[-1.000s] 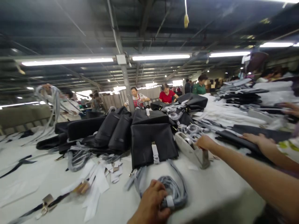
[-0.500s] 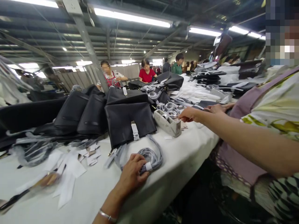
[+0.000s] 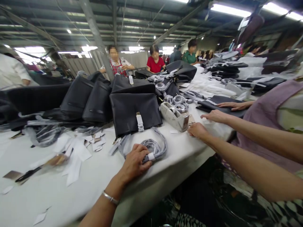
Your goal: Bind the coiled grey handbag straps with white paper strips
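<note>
Here my left grip (image 3: 135, 159) clasps the near edge of the wrapped strap coil (image 3: 155, 146), which spreads to its right, my right grip (image 3: 197, 130) farther off beside the tape dispenser (image 3: 174, 116), contents unclear.

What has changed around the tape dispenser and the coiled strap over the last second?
The right hand has come down from over the end of the tape dispenser to just beside it; I can't tell whether it holds tape. The left hand still holds the coiled strap.
</note>
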A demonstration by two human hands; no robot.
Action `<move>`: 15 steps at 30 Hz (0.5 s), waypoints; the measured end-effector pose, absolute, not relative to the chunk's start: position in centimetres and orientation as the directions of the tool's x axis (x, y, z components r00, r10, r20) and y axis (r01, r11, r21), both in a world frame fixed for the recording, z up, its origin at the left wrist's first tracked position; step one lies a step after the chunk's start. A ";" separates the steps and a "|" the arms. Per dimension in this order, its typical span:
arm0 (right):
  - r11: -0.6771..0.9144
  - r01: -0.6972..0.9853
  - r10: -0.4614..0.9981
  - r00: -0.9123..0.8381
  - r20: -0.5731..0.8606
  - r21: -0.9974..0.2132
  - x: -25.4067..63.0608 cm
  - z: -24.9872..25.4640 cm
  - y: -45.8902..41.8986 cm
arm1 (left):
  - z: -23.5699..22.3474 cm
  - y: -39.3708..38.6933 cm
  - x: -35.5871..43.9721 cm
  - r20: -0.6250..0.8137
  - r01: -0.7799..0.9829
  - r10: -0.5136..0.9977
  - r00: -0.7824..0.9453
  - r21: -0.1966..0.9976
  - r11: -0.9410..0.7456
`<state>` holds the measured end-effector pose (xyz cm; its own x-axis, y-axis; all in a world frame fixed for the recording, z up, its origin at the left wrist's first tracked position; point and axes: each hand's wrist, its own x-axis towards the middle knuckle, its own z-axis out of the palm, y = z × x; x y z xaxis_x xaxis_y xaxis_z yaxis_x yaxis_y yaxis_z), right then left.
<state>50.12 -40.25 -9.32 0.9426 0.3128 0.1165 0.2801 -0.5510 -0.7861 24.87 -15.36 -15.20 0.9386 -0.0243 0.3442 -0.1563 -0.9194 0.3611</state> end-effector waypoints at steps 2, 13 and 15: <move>-0.544 0.335 0.329 0.928 0.172 -0.769 47.9 -9.4 -40.3 | -15.3 -15.3 25.0 0.375 -0.152 0.015 0.927 0.410 -0.899; -0.050 0.456 0.738 0.616 0.275 -0.888 32.0 -13.2 -32.0 | -15.2 -15.3 25.7 0.424 -0.055 0.214 0.880 0.540 -0.840; -0.089 0.454 0.732 0.633 0.251 -0.887 32.1 -14.2 -31.3 | -15.1 -15.3 25.7 0.436 -0.064 0.229 0.870 0.562 -0.824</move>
